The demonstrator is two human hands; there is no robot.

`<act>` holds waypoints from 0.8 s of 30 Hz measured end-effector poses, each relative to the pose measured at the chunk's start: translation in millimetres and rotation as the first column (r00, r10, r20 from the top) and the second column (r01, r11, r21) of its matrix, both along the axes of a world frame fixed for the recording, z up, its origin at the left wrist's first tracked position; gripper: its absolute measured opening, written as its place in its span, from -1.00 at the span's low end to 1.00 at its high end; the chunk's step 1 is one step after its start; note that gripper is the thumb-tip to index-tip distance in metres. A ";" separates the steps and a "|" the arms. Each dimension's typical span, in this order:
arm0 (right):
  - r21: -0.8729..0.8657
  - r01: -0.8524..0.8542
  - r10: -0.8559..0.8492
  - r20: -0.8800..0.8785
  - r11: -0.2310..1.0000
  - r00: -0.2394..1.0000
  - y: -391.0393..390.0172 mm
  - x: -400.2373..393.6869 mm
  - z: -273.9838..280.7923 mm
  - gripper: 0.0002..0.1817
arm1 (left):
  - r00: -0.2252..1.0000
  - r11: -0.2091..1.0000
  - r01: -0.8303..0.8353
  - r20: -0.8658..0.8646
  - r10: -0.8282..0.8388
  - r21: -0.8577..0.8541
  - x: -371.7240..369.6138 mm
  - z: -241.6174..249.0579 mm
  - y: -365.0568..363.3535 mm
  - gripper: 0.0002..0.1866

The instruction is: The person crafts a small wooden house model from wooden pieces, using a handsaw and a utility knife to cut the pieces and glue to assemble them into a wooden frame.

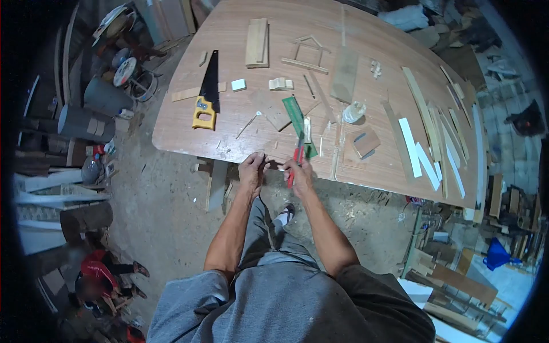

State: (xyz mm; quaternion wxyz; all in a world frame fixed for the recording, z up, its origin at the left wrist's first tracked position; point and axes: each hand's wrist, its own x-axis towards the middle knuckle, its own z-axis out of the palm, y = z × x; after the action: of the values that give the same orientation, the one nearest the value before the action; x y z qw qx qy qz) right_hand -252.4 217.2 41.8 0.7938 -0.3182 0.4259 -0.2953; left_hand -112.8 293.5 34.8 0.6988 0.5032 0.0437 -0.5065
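My right hand [300, 173], at the table's front edge, is closed round a red-handled tool [297, 157] with a narrow grey upper end. That tool overlaps a green ruler-like strip [294, 114] lying on the table. Left of it, my left hand [251, 167] is closed with thumb and fingertips pinched together at the same edge. A small dark piece [275, 164] shows between the two hands; I cannot tell what the left fingers hold. Close by on the tabletop lie a thin stick [247, 126] and a pale wood piece [307, 129].
On the wooden table [194, 143] lie a yellow-handled handsaw [209, 94], a small stick house frame [309, 51], boards [257, 43], a white container [354, 112] and long strips [423, 123]. A person in red [97, 271] is low at the left. Scrap wood lines the right.
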 end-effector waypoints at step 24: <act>-0.614 -0.712 -0.388 -0.782 0.341 0.488 -59.6 -1.1 -25.2 -0.72 | 0.726 0.935 0.059 0.628 -0.280 0.349 90.6 -40.8 1.8 -0.76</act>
State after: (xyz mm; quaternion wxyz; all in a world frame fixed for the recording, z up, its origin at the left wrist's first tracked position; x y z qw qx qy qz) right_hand -253.5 157.5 16.6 0.1696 -0.8511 0.4638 -0.1783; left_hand -22.2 295.4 -6.0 0.5315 0.7543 -0.1789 -0.3415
